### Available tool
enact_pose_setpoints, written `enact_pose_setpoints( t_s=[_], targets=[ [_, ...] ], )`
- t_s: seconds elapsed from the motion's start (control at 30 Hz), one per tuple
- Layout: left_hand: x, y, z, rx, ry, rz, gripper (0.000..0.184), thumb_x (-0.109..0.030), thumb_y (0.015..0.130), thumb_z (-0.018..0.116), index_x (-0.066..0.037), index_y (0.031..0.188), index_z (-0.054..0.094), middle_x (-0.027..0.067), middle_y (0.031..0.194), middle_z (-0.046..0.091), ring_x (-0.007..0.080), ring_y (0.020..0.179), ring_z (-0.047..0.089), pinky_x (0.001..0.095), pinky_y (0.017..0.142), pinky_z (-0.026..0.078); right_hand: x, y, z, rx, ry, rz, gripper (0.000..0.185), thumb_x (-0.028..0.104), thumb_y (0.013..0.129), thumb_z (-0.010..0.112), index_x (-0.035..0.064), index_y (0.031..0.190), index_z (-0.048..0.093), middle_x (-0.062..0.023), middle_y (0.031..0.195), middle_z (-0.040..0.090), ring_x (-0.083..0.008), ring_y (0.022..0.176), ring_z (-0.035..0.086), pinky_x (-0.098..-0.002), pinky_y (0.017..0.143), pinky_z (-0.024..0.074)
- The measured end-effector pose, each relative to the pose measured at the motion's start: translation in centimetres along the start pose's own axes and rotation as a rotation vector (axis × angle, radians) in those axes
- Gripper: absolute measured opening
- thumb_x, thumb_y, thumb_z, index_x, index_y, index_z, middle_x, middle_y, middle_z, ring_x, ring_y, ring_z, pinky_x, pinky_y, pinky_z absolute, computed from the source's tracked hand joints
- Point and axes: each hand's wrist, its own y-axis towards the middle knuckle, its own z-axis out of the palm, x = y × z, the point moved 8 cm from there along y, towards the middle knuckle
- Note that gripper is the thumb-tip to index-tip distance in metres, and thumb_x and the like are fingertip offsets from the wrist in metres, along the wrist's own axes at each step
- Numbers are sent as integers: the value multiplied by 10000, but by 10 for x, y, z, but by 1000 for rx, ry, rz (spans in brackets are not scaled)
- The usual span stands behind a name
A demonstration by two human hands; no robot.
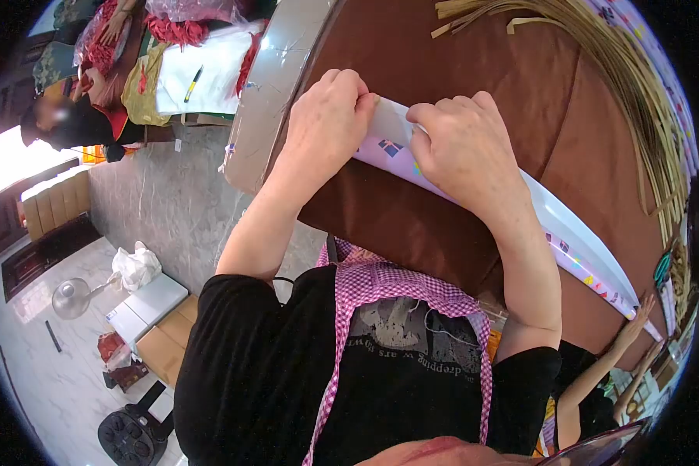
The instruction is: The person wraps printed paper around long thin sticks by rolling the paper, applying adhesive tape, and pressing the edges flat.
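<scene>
A long strip of patterned wrapping paper [575, 256], white on one face and lilac with small prints on the other, lies across the brown cloth. Its left end is pinched in my left hand [330, 116], which is closed. A little to the right, my right hand [466, 144] is closed on the same paper, its fingers curled over the upper edge. Between my hands a short stretch of the paper shows, with a dark printed figure on it. The paper's far right end lies near a co-worker's hand [637, 322].
Brown cloth [512, 62] covers the table. A bundle of dry straw-like strips [598, 54] curves along the right, with green-handled scissors [662, 266] near it. Another person [93, 116] sits at a table at the upper left. A white cloth [198, 74] bears a yellow pen.
</scene>
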Motion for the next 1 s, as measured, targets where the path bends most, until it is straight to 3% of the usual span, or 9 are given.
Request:
enact_pose_setpoints(
  t_s=[0.43, 0.73, 0.97, 1.0],
  targets=[
    [15, 12, 2, 123, -133, -140, 174, -169, 875, 647, 1, 908, 641, 186, 889, 683, 377, 882, 655, 450, 781, 511, -1, 2, 1, 37, -4, 34, 181, 113, 818, 563, 31, 843, 723, -107, 737, 688, -255, 751, 647, -382, 761, 423],
    [10, 17, 0, 151, -169, -106, 168, -141, 860, 620, 5, 916, 680, 186, 892, 696, 365, 887, 662, 439, 798, 517, -1, 3, 5, 82, -27, 54, 208, 120, 837, 547, 28, 867, 731, -117, 769, 703, -254, 785, 661, -384, 788, 429],
    [18, 16, -9, 82, -159, -108, 151, -120, 873, 617, 3, 939, 675, 193, 914, 689, 369, 884, 661, 435, 788, 517, -1, 4, 3, 110, -22, 78, 211, 119, 839, 552, 22, 879, 735, -135, 783, 707, -262, 798, 664, -382, 804, 431],
    [6, 11, -22, -46, -159, 2, 139, -101, 866, 624, -1, 953, 669, 182, 927, 683, 366, 884, 654, 432, 781, 513, -1, 4, 4, 110, -24, 78, 211, 119, 839, 552, 22, 879, 735, -135, 783, 707, -262, 798, 664, -382, 804, 431]
  ],
)
